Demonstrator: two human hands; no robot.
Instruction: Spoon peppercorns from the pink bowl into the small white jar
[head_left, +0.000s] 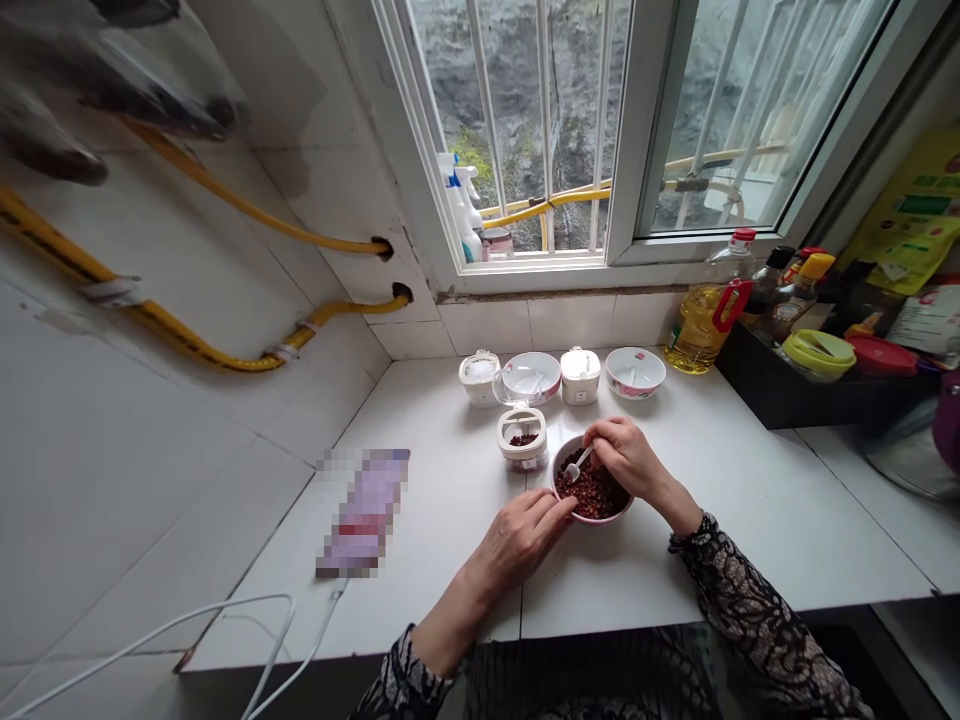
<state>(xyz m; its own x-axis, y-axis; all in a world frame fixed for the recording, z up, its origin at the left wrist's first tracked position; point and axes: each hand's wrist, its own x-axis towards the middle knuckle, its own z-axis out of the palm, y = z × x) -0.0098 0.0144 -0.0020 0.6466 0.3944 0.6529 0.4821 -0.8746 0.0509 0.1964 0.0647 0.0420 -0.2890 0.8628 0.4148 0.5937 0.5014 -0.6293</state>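
My left hand (525,535) grips the near-left rim of a small bowl (600,521), with the thumb over its edge. Dark red-brown dried bits that look like Sichuan peppercorns (596,492) fill much of the bowl. Between the fingers of my right hand (621,452) is a small white spoon (576,468), its scoop end over the bits inside the bowl. Just left of the bowl stands an open seasoning jar (523,455), its clear lid raised, with similar dark bits inside.
Behind are two white seasoning jars (480,380) (580,378) and two patterned bowls (531,378) (635,375). An oil bottle (701,320) and a black rack (772,385) of condiments stand right. A blurred-out phone-like object (367,515) with a white cable (289,610) lies left. A barred window (551,130) is ahead.
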